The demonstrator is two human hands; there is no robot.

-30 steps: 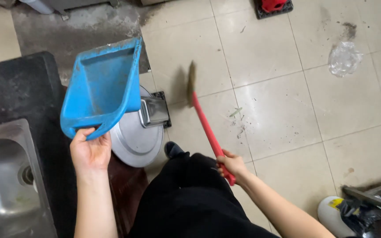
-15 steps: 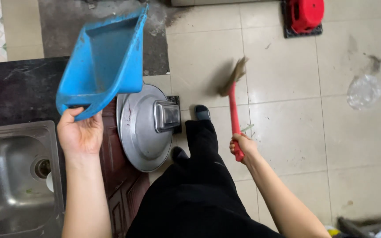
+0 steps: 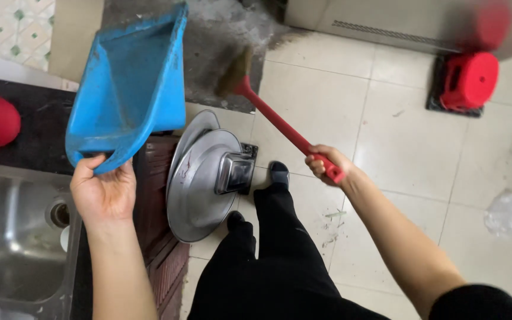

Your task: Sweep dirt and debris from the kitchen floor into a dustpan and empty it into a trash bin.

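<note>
Fingers of left hand (image 3: 103, 192) grip dustpan (image 3: 128, 89), raised at 11 o'clock; right hand (image 3: 327, 163) clasps broom (image 3: 274, 118), long axis toward 10 o'clock, bristles just right of dustpan.

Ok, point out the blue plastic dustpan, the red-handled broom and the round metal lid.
Blue plastic dustpan (image 3: 128, 83), head view, inner pan.
Red-handled broom (image 3: 277, 121), head view, handle.
Round metal lid (image 3: 200, 184), head view, flat face.
</note>
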